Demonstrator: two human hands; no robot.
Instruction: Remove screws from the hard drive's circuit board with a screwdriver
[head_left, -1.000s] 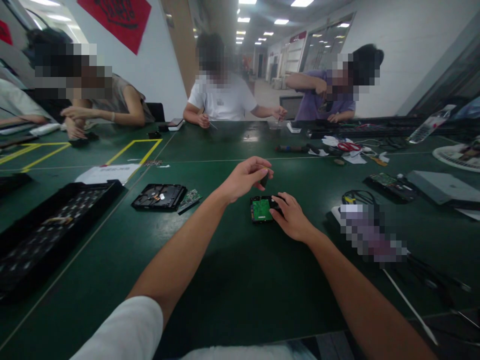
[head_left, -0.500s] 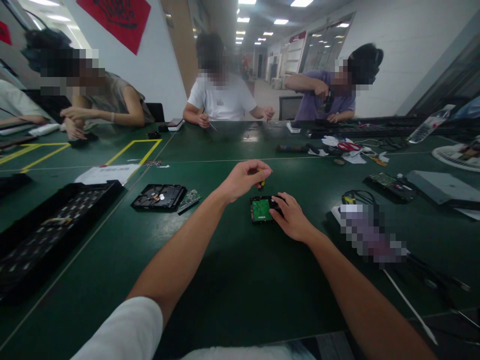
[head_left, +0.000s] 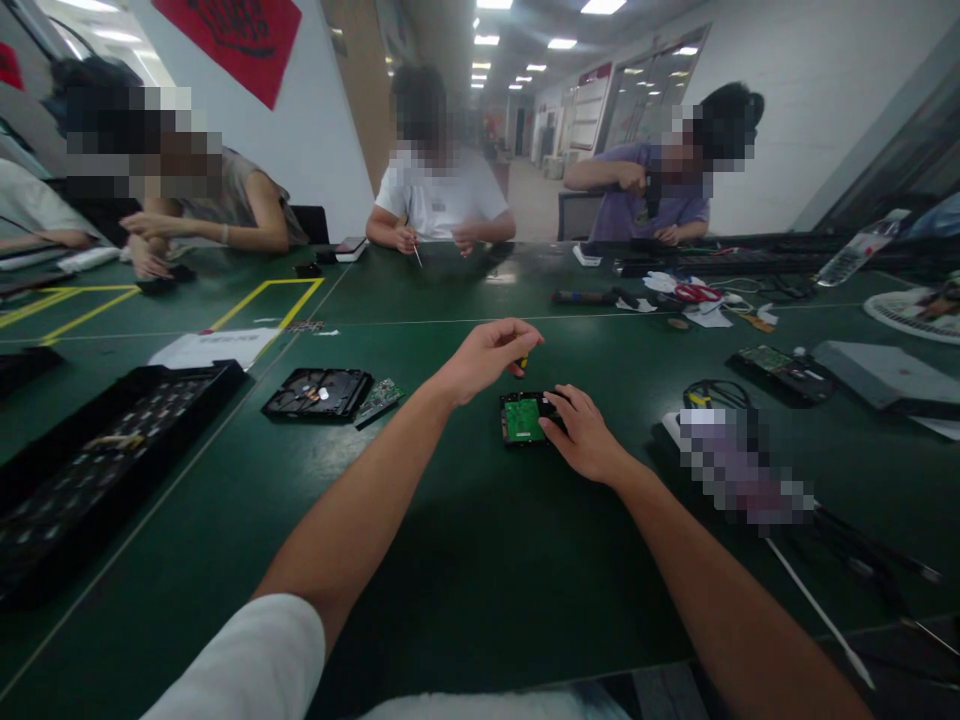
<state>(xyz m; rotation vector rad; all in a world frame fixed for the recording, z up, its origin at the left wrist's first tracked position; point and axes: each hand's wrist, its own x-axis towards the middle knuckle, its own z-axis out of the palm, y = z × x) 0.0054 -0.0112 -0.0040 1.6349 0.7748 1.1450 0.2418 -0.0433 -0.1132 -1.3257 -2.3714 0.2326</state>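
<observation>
Pinching a yellow-and-black tool (head_left: 522,366), likely a screwdriver, in the left hand (head_left: 496,352), just above a hard drive (head_left: 522,420) apparently lengthwise left-to-right at frame centre; touching its right end with loosely spread fingers of the nearer right hand (head_left: 583,432).

Wht wall (head_left: 319,150) w/ red poster (head_left: 236,45), ceiling lts (head_left: 602,6) on.
</observation>
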